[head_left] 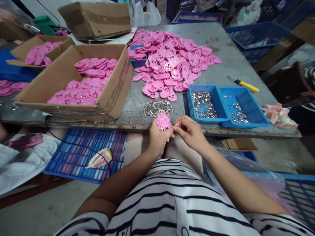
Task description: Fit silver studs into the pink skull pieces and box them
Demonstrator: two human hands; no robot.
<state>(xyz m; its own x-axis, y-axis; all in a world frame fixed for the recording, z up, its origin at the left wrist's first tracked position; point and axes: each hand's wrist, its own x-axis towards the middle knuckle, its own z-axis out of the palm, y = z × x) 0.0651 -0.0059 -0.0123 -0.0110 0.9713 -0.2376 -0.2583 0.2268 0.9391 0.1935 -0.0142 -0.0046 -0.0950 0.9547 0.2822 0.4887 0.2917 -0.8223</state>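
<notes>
Both forearms rise from the bottom of the frame over a striped shirt and meet just below the table's near edge, at centre. The left hand [157, 139] comes up with the wrist bent slightly inward, fingers curled around the lower part of a pink piece [163, 122], which stands upright above the knuckles with its holed face toward the camera. The right hand [190, 132] reaches in from the right, forearm slanting up and leftward; its thumb and forefinger are pressed together at the piece's right edge, the other fingers folded loosely beneath. Whether something small sits in that pinch cannot be told.

The piece is at centre frame, just in front of the table [221, 49] edge and just below a loose heap of small silver bits [157, 107]. To the right of the hands, on the table, stand two blue trays [227, 105] side by side, both with silver bits inside. A wide spread of pink pieces [172, 62] covers the table's upper centre. A cardboard box [81, 80] with more pink pieces fills the left side. A yellow-handled tool [243, 85] lies at the right, above the trays. A blue crate [83, 154] sits low at the left, under the table edge.
</notes>
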